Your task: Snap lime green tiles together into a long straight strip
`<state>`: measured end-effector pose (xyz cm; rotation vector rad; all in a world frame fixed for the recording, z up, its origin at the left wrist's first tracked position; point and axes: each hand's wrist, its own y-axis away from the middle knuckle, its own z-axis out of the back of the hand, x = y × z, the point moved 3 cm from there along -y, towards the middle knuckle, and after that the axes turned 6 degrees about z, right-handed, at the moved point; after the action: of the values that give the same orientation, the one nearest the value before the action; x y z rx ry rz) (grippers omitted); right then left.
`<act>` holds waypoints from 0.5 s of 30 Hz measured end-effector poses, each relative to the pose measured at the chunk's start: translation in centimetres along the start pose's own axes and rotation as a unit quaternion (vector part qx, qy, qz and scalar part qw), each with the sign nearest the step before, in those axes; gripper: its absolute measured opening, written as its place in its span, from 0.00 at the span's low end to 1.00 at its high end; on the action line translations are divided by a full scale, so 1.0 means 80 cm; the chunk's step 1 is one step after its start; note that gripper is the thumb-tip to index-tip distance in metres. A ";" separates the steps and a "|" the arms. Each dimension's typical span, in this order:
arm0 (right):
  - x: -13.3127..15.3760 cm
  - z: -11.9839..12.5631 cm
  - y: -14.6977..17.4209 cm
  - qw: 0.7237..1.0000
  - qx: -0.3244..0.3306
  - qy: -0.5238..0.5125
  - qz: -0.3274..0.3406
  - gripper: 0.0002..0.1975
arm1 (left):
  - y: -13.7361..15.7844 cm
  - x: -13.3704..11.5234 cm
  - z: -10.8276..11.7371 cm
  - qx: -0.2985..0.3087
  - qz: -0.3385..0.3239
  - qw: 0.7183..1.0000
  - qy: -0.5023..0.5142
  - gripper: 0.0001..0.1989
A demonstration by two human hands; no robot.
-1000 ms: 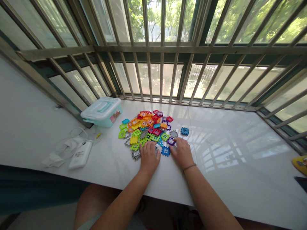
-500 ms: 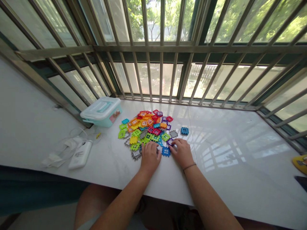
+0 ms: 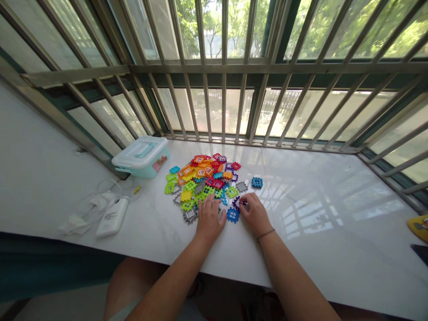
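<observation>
A pile of colourful toothed building tiles point(image 3: 207, 191) lies on the white tabletop, many with window-shaped centres. My left hand point(image 3: 210, 218) rests palm down on the pile's near edge, fingers spread, partly covering the grey and green tiles under it. My right hand point(image 3: 254, 214) pinches the right edge of a purple building tile point(image 3: 236, 202) between thumb and fingertips, which hide part of it. Between my hands a blue window tile point(image 3: 233, 215) lies flat. A grey tile point(image 3: 241, 187) and a light green tile point(image 3: 232, 192) lie just beyond the purple one.
At the back left stands a mint storage box point(image 3: 142, 156) with a white lid. A white power bank point(image 3: 112, 217) lies left, beside white cables point(image 3: 100, 198). Another blue tile point(image 3: 257, 182) sits apart, right of the pile. Metal bars point(image 3: 224, 107) line the windows behind.
The blue tile between my hands has shifted slightly toward me. The purple tile has moved slightly down and left, and my right fingers have drawn closer together at its edge. My left hand barely moved.
</observation>
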<state>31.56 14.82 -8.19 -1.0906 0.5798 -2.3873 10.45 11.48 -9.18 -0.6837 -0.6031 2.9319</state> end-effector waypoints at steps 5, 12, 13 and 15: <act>-0.001 -0.002 0.000 0.997 0.001 0.077 -0.024 0.07 | 0.000 -0.001 -0.002 0.021 -0.005 1.000 -0.023 0.24; 0.004 -0.007 0.000 0.988 0.052 0.142 -0.012 0.12 | 0.001 -0.002 0.000 0.014 0.005 1.000 -0.025 0.24; 0.006 -0.009 0.000 0.987 0.061 0.149 -0.003 0.14 | 0.001 -0.002 0.000 0.013 0.006 1.000 -0.024 0.24; 0.007 -0.012 0.001 0.983 0.082 0.163 0.016 0.17 | 0.000 -0.001 -0.001 0.008 0.005 1.000 -0.022 0.22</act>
<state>30.45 14.63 -8.47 -0.6207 0.4899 -2.5520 10.56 11.48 -9.20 -0.6242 -0.5809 2.9640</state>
